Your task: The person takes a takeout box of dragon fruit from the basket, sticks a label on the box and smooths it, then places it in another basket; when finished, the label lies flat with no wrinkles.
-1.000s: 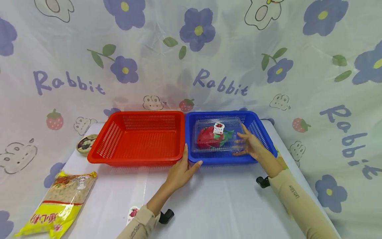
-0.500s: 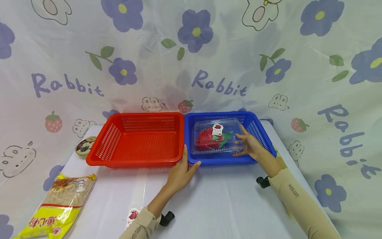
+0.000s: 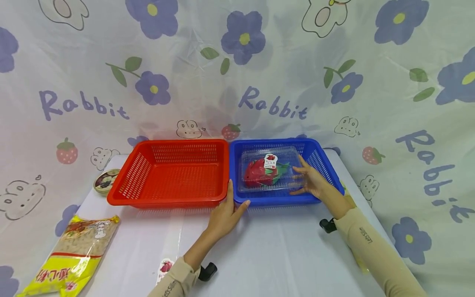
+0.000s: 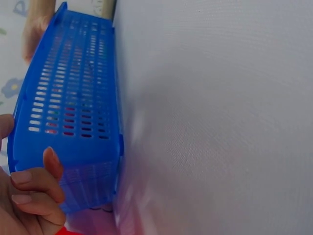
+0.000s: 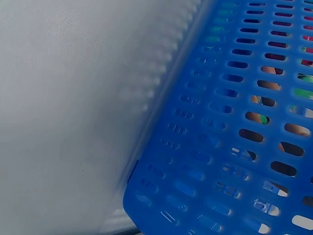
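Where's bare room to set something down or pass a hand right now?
The red basket holds nothing. Bare table runs between the two forearms. The blue basket is crowded: the clear fruit box fills it, the right hand on the box, the left hand gripping its near corner.

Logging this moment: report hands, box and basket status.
Left hand grips blue basket front corner. Right hand inside basket, straight fingers on clear box of red fruit. Red basket touching alongside; nothing blocking.
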`<action>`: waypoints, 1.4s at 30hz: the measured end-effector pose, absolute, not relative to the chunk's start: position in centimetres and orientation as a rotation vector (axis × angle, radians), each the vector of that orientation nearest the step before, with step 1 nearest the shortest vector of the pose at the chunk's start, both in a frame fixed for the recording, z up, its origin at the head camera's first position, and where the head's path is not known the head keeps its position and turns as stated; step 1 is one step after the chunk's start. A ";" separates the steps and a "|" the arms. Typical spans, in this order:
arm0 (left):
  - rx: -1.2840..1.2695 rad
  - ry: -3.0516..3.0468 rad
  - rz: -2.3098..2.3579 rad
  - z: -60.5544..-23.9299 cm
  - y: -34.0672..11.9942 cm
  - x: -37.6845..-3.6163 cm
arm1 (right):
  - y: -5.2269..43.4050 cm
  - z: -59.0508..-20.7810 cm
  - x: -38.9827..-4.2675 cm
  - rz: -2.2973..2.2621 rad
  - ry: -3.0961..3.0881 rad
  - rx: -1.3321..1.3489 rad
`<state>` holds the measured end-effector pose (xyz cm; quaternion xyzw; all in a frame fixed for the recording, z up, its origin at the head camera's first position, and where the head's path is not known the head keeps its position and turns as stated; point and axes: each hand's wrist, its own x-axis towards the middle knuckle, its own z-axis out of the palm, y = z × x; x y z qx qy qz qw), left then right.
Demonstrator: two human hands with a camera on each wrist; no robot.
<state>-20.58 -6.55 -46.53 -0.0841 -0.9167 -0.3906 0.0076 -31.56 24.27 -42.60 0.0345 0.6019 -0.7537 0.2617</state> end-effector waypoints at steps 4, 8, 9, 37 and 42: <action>-0.267 -2.871 -1.235 -46.5 -6.6 -20.7 | 24.3 -42.4 -31.7 -2.038 1.640 0.112; -0.260 -2.879 -1.227 -46.4 -6.6 -20.8 | 24.2 -42.3 -31.8 -2.017 1.670 0.125; -0.258 -2.880 -1.225 -46.4 -6.6 -20.8 | 24.2 -42.3 -31.8 -2.007 1.680 0.127; -0.231 -2.896 -1.198 -46.6 -6.5 -20.7 | 24.2 -42.7 -31.6 -1.835 1.882 0.229; -0.245 -2.887 -1.191 -46.7 -6.5 -20.6 | 24.1 -42.9 -31.7 -1.796 1.962 0.236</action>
